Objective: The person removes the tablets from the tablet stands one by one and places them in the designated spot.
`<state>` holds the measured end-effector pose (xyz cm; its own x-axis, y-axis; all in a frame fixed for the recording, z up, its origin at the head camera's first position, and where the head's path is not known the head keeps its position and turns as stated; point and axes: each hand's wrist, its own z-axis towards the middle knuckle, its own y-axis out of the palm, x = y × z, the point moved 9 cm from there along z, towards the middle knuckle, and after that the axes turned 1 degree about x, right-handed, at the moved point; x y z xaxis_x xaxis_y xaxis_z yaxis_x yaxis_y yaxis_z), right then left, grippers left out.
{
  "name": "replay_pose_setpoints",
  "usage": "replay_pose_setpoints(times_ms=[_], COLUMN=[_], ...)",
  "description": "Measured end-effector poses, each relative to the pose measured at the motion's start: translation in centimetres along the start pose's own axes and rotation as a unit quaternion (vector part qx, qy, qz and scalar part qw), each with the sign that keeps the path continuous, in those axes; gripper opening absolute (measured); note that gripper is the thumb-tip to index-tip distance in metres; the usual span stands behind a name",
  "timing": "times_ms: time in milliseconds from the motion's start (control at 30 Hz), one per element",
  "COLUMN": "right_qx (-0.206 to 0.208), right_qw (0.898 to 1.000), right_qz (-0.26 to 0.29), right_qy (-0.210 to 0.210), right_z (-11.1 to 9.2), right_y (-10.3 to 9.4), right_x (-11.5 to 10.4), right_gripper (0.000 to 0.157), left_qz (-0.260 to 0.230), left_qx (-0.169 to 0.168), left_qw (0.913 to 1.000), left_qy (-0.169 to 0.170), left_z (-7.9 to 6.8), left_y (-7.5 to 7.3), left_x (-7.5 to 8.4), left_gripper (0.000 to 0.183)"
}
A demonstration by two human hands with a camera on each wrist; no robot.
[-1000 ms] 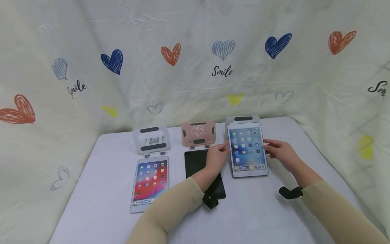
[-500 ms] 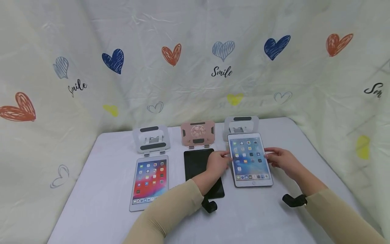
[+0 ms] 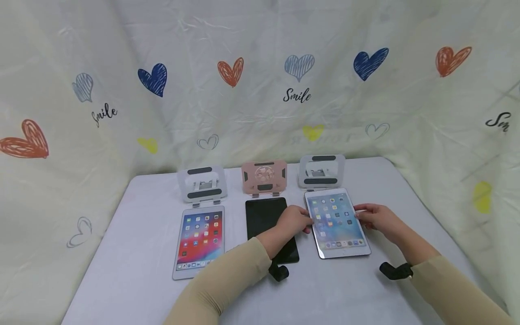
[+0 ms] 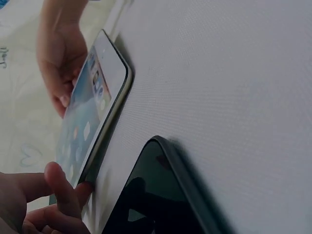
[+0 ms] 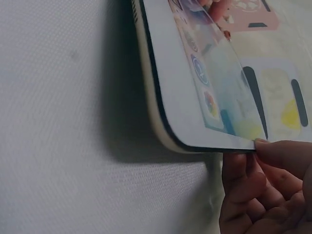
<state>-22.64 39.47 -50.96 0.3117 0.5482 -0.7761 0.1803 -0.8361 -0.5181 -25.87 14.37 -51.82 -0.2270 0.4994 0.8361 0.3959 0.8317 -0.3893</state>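
Observation:
A white tablet [image 3: 338, 223] with a blue home screen lies close over the table in front of the right-hand grey stand [image 3: 321, 171]. My left hand [image 3: 293, 221] pinches its left edge, thumb on the front. On the opposite edge, my right hand [image 3: 378, 221] pinches it; the right wrist view shows the thumb [image 5: 282, 153] on the glass and fingers curled beneath. A shadow runs under the tablet's near end there. The black tablet [image 3: 264, 216] lies under my left wrist, partly covered by that arm, and its corner shows in the left wrist view.
A pink stand [image 3: 264, 177] stands behind the black tablet. To the left are another grey stand [image 3: 201, 185] and a white tablet with a red and blue screen [image 3: 200, 239], overlapped by my left sleeve [image 3: 227, 280]. A curtain printed with hearts [image 3: 260, 113] hangs behind the table.
Both hands have brought the white tablet from over the right-hand grey stand toward me and down, so the stand shows. It is now turned slightly. The other tablets and stands stay put.

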Motion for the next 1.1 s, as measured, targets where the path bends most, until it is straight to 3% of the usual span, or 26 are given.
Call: replay_pose_setpoints(times_ms=[300,433,567,667,800,1100], right_qx=[-0.008,-0.004,-0.002,-0.003,-0.006,-0.012], right_qw=[1.000,0.999,0.999,0.998,0.997,0.995], right_qz=[-0.022,-0.036,-0.048,-0.056,-0.067,-0.093], right_qy=[0.005,0.012,0.016,0.019,0.022,0.035], right_z=[-0.2,-0.2,-0.1,0.1,0.3,0.4], right_y=[0.1,0.0,-0.1,-0.1,-0.3,-0.3], right_x=[0.3,0.3,0.4,0.4,0.2,-0.2], right_gripper=[0.049,0.049,0.049,0.048,0.049,0.050], left_qz=[0.009,0.016,0.064,0.133,0.217,0.279], left_qx=[-0.051,-0.064,-0.064,-0.064,-0.066,-0.056], left_qw=[0.9981,0.9974,0.9959,0.9891,0.9729,0.9569], left_qy=[-0.035,-0.029,-0.012,0.010,0.044,0.059], left_z=[0.2,0.0,-0.4,-0.8,-1.4,-2.7], left_y=[0.9,1.4,1.6,1.6,1.9,2.0], left_x=[-0.4,-0.2,0.1,0.3,0.5,1.1], left_gripper=[0.018,0.018,0.024,0.040,0.059,0.067])
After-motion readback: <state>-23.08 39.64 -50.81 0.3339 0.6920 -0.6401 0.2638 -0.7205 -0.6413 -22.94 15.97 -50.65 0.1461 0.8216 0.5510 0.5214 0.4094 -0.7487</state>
